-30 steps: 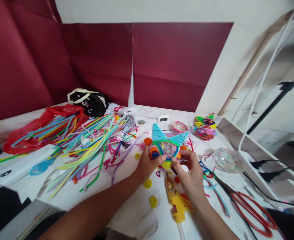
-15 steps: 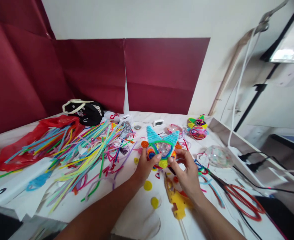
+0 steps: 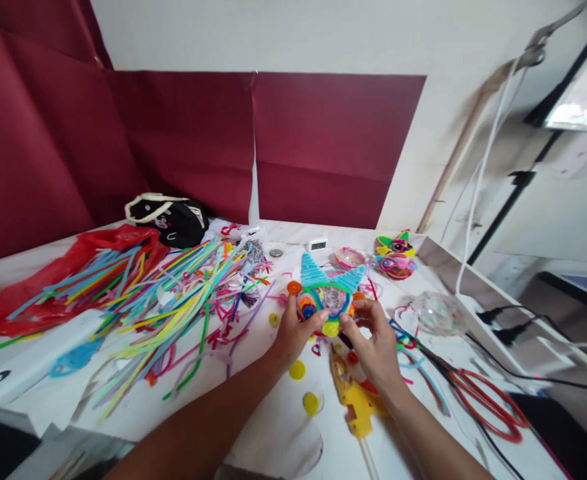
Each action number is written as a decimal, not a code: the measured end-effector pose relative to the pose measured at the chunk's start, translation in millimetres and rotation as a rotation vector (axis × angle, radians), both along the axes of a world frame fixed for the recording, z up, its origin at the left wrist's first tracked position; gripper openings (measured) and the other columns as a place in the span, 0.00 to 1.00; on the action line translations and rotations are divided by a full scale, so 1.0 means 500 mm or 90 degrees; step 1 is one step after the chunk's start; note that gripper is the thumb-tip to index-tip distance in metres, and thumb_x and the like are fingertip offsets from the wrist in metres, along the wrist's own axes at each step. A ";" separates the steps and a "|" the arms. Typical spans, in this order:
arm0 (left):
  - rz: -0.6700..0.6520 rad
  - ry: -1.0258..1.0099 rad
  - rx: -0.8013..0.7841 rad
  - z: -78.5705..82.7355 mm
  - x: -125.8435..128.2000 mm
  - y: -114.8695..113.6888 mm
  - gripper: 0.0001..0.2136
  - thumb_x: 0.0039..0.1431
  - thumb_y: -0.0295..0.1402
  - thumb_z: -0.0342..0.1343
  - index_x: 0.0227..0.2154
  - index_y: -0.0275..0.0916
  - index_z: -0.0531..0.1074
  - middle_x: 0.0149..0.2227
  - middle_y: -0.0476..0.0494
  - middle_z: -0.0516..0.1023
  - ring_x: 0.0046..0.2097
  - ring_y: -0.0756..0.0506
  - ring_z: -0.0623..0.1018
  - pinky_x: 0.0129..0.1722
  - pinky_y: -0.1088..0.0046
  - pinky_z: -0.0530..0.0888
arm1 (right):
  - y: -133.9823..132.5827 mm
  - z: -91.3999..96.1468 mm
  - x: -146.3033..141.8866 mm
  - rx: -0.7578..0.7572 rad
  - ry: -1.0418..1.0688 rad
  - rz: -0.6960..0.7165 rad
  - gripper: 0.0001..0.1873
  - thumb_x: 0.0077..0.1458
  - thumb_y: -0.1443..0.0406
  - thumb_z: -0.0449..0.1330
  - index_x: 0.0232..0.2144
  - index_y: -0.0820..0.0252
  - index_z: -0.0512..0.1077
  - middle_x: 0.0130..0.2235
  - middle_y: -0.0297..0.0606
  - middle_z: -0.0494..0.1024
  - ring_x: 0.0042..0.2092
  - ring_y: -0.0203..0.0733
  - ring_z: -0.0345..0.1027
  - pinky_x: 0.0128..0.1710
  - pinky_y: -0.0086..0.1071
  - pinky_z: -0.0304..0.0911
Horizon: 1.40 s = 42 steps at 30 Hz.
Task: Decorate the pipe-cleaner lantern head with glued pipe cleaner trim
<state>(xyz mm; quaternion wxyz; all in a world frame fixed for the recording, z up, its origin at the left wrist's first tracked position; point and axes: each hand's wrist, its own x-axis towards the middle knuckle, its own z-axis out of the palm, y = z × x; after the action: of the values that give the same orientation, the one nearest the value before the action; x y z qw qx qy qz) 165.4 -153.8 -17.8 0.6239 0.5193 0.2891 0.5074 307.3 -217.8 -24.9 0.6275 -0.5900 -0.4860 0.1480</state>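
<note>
Both my hands hold a pipe-cleaner craft (image 3: 329, 293) just above the white table (image 3: 273, 427): two light-blue pointed ears, a green ring round a clear glittery ball, orange and blue coils at its sides and a yellow one below. My left hand (image 3: 293, 333) grips its left side with thumb on the front. My right hand (image 3: 373, 343) pinches its right and lower edge. A yellow glue gun (image 3: 353, 397) lies under my right wrist.
A big heap of coloured pipe cleaners (image 3: 173, 293) and a red plastic bag (image 3: 68, 273) lie to the left, a black bag (image 3: 170, 217) behind. A finished craft (image 3: 396, 257), a clear ball (image 3: 436, 312), red scissors (image 3: 488, 403), cables and yellow coils (image 3: 310, 402) lie to the right and front.
The view tilted upward and shifted slightly. My hands stay closed on the craft, which sits a little nearer me; little else differs.
</note>
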 end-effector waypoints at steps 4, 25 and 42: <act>0.017 0.014 -0.002 0.001 0.001 -0.001 0.29 0.46 0.38 0.70 0.50 0.40 0.67 0.48 0.40 0.81 0.48 0.40 0.81 0.47 0.64 0.78 | 0.000 0.002 -0.001 0.002 -0.008 -0.006 0.19 0.54 0.50 0.64 0.39 0.56 0.69 0.38 0.36 0.75 0.37 0.43 0.69 0.40 0.41 0.67; -0.015 0.023 0.024 -0.003 -0.001 -0.003 0.29 0.46 0.35 0.69 0.51 0.41 0.66 0.50 0.40 0.79 0.50 0.38 0.79 0.50 0.64 0.77 | -0.008 -0.009 0.006 -0.004 -0.007 -0.003 0.19 0.54 0.51 0.66 0.43 0.53 0.69 0.41 0.36 0.73 0.39 0.43 0.70 0.41 0.41 0.68; -0.002 0.058 0.010 -0.011 0.000 -0.004 0.32 0.44 0.36 0.70 0.52 0.40 0.63 0.48 0.39 0.79 0.47 0.39 0.79 0.48 0.64 0.76 | -0.009 -0.015 0.009 0.010 -0.017 0.013 0.19 0.56 0.53 0.66 0.44 0.53 0.68 0.42 0.35 0.73 0.39 0.43 0.69 0.41 0.42 0.66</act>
<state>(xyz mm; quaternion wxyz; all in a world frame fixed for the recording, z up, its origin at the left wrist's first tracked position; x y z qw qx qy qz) 165.2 -155.6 -23.1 0.6069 0.5469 0.3125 0.4847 312.0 -222.3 -32.5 0.6240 -0.5821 -0.5013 0.1430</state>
